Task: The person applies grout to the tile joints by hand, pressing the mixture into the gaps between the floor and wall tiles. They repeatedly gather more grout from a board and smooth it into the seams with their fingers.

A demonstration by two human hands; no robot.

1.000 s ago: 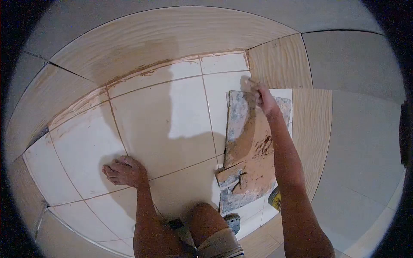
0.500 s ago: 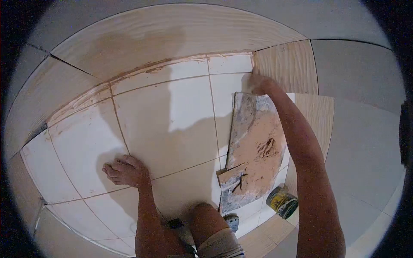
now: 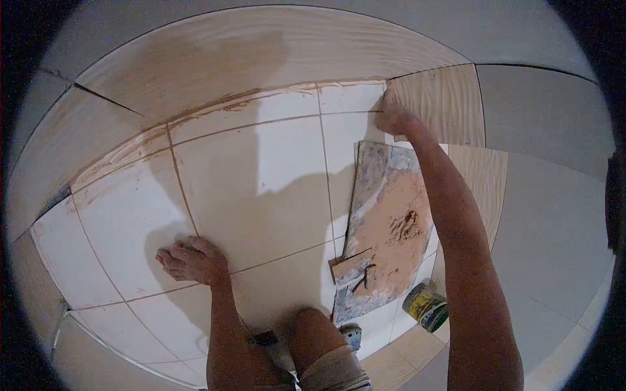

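Observation:
My left hand point(image 3: 195, 260) rests on the white floor tiles point(image 3: 261, 156), its fingers bent and pointing left; whether they are closed on anything is unclear. Up at the far right corner of the tiles, my right hand point(image 3: 396, 118) touches the joint by the wood-patterned wall tile point(image 3: 437, 104). Its fingers are blurred, and anything in them cannot be made out. Reddish-brown grout point(image 3: 215, 109) lines the far edge and the tile joints. Below my right hand lies a stained board point(image 3: 373, 163) spread with pinkish paste point(image 3: 391, 202), with a flat scraper-like piece point(image 3: 352, 266) on its left edge.
A yellow and dark can point(image 3: 427, 307) stands right of the board's near end. My knees and a grey shoe tip point(image 3: 352, 336) are at the bottom. Wood-patterned tiles point(image 3: 195, 65) rise along the far side, with grey surfaces point(image 3: 548, 208) at the right.
My right hand has shifted slightly upward along the corner. My left hand has stayed in place on the tiles.

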